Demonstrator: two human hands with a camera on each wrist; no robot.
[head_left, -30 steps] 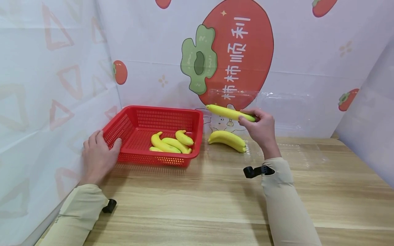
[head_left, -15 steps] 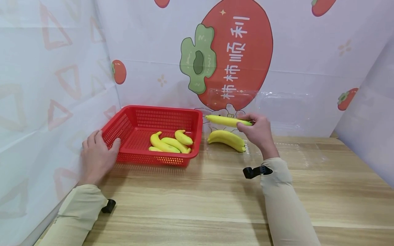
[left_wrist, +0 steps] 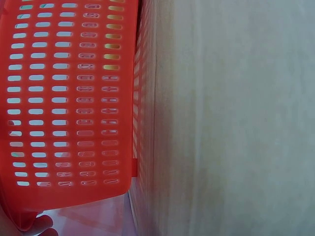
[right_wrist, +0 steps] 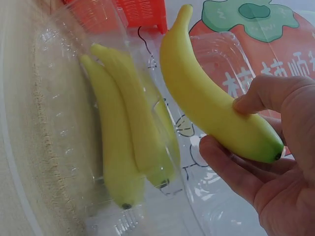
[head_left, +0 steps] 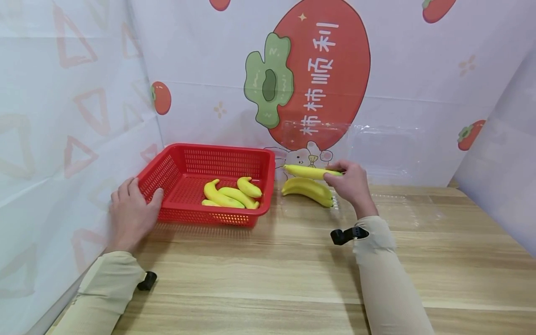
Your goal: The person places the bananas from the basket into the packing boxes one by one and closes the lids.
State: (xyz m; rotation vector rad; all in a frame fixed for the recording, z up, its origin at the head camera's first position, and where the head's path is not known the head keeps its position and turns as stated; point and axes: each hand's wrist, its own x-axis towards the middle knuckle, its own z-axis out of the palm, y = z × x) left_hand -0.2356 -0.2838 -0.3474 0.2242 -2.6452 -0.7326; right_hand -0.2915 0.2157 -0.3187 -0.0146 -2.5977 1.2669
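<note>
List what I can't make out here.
Head: lowest banana in the basket, mostly hidden by another banana and the front wall.
Right wrist: rear banana in the clear box, mostly hidden by its neighbours.
Left wrist: left hand, mostly cut off at the lower-left corner; bananas, mere slivers through the basket.

The held banana [right_wrist: 197, 96] is coloured yellow and tinged green at one end. The red basket [head_left: 226, 162] is patterned with rows of slots. Yellow is also seen on the basket bananas [head_left: 221, 197] and the boxed bananas [head_left: 307, 188]. The bench [head_left: 251, 279] is streaked with pale brown grain. The white backdrop [head_left: 201, 56] is printed with red fruits [head_left: 351, 70], green leaves [head_left: 279, 65] and white lettering [head_left: 320, 77].
</note>
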